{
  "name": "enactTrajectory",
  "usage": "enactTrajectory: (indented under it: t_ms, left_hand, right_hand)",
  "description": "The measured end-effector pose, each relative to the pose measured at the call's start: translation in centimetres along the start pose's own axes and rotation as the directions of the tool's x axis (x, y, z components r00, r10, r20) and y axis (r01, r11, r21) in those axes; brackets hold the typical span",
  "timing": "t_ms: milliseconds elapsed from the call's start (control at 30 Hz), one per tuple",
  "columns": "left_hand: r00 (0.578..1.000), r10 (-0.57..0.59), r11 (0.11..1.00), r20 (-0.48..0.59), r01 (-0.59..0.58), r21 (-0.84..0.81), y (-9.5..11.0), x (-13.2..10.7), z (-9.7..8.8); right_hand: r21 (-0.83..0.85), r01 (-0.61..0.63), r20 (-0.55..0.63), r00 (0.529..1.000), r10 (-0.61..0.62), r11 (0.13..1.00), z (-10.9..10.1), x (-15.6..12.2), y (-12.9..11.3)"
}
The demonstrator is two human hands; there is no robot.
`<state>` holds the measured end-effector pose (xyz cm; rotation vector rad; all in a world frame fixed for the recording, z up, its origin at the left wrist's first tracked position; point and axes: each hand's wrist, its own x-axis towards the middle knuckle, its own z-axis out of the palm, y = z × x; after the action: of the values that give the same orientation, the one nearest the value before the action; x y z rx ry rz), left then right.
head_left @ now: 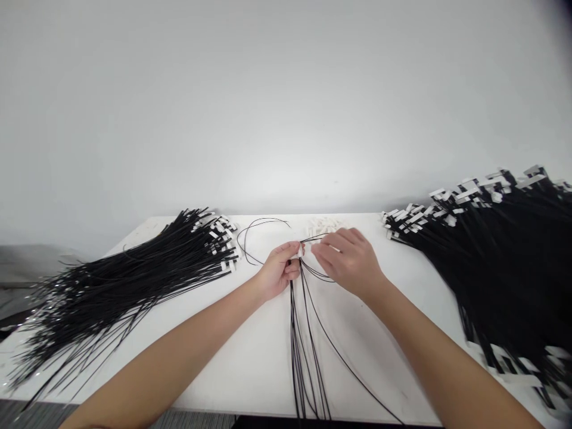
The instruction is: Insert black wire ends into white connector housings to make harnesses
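My left hand (279, 269) is closed in a pinch on a small white connector at the top of several thin black wires (300, 345). The wires run down the white table (250, 357) toward me and off its near edge. My right hand (346, 256) is also closed, its fingertips pinching the end of one black wire right beside the left hand's fingers. A loop of that wire curves away behind my left hand. The two hands almost touch at the table's middle.
A large fanned pile of black wires with white tabs (129, 280) lies on the left. A bigger, thicker pile (500, 256) covers the right side. Small white connectors (322, 224) lie scattered behind my hands. A plain white wall stands behind the table.
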<state>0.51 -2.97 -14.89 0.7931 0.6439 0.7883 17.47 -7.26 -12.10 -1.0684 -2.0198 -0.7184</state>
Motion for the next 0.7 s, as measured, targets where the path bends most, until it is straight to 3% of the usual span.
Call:
enactTrajectory:
  t_ms: [133,333,700]
  left_hand:
    - [1.0,-0.008,1.0,0.01,0.008,-0.003,-0.1,0.1,-0.2]
    - [1.0,-0.005,1.0,0.025,0.005,0.017,-0.1,0.2,-0.3]
    - [1.0,-0.006,1.0,0.012,0.006,0.003,-0.2,0.4,-0.4]
  right_hand:
    - [0.187,0.136,0.175,0.97,-0.169,0.973,0.6,-0.5,-0.7]
    - [0.271,0.115,0.284,0.939,-0.193,0.956,1.5,-1.2,-1.1]
    - [0.232,0.18,0.254,0.937,-0.238,0.956,1.7,-1.1,-1.0]
